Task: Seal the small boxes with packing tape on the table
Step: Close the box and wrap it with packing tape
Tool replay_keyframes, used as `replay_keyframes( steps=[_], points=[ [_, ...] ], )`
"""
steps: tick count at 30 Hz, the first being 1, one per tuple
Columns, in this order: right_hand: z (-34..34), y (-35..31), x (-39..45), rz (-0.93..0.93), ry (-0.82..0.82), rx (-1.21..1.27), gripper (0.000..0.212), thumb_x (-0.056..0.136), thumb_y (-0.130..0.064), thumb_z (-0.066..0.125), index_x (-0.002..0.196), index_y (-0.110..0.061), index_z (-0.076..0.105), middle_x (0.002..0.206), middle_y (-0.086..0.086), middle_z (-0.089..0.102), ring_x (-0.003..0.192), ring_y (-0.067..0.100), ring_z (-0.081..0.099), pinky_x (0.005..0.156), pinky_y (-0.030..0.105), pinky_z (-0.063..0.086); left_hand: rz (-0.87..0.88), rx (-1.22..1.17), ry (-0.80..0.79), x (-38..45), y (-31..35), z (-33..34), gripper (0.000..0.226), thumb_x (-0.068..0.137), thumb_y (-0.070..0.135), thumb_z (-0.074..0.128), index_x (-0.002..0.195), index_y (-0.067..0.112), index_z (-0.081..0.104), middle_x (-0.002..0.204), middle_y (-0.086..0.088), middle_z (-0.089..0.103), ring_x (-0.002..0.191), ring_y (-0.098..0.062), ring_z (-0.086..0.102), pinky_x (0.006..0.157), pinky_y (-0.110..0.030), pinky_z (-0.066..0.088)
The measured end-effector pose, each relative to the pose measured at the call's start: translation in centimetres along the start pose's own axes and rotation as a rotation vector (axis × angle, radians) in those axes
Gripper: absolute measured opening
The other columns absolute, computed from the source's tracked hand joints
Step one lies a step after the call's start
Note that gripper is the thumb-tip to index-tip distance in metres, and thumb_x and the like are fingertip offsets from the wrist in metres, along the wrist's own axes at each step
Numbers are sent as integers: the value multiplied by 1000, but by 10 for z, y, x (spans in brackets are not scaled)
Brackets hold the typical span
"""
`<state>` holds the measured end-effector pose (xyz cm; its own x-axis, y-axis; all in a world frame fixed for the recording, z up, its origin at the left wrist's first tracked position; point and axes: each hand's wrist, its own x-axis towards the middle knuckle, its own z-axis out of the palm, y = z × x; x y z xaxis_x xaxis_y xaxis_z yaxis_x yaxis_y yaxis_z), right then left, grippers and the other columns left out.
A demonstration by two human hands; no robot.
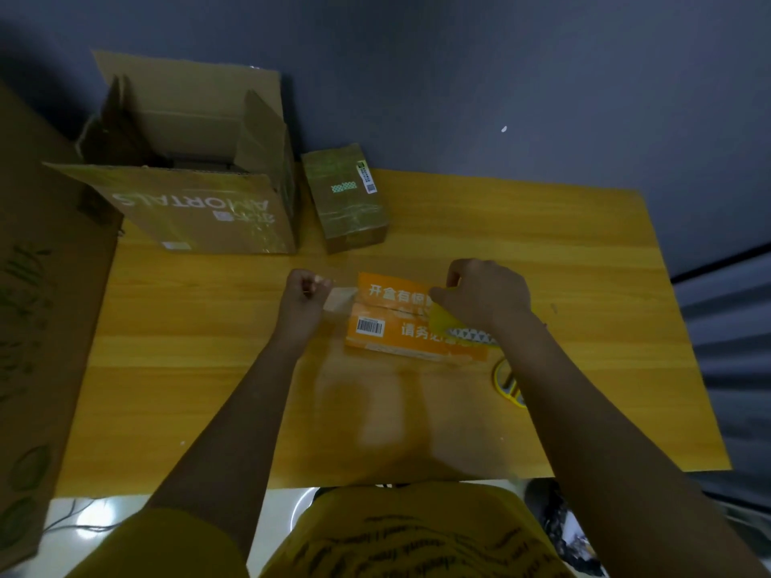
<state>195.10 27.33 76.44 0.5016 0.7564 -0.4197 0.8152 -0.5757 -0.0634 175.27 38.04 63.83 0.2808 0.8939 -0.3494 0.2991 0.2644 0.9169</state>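
Left hand (306,287): pinches the tape end (340,296), left of the orange box (400,323).
Right hand (486,296): grips the tape roll (454,327) (over the box).
Tape: runs sideways along the seam.

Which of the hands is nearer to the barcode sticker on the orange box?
Left. The left hand holds the tape end just left of the barcode sticker; the right hand is over the orange box's far right end.

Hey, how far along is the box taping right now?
One brown box at the back already looks wrapped in tape. The orange box is in hand: the left hand pulls a tape strip off its left end while the right hand holds the tape roll on top. Its seam isn't pressed down yet.
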Motion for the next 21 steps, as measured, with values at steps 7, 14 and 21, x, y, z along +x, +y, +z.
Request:
replay_keyframes(
  steps=[7, 14, 21],
  points=[
    [-1, 2, 1, 17, 3, 21, 39, 91, -54, 53, 96, -17, 63, 82, 3, 58, 76, 26, 56, 64, 31, 44, 71, -31, 22, -5, 16, -4, 18, 97, 12, 52, 84, 17, 42, 79, 4, 41, 68, -8, 43, 66, -27, 39],
    [-2, -3, 3, 10, -9, 2, 40, 92, -53, 52, 102, -16, 63, 89, 5, 60, 82, 27, 58, 67, 31, 43, 77, 24, -7, 9, 32, -16, 25, 97, 16, 53, 79, 23, 38, 79, 3, 38, 71, -9, 42, 66, -28, 37],
    [-2, -3, 4, 7, -13, 4, 41, 92, -52, 52, 105, -16, 63, 92, 7, 61, 85, 29, 59, 67, 33, 43, -207, -35, -22, 4, 4, -2, 19, 99, 23, 51, 102, 8, 39, 85, 4, 40, 73, -7, 44, 63, -25, 39]
  ],
)
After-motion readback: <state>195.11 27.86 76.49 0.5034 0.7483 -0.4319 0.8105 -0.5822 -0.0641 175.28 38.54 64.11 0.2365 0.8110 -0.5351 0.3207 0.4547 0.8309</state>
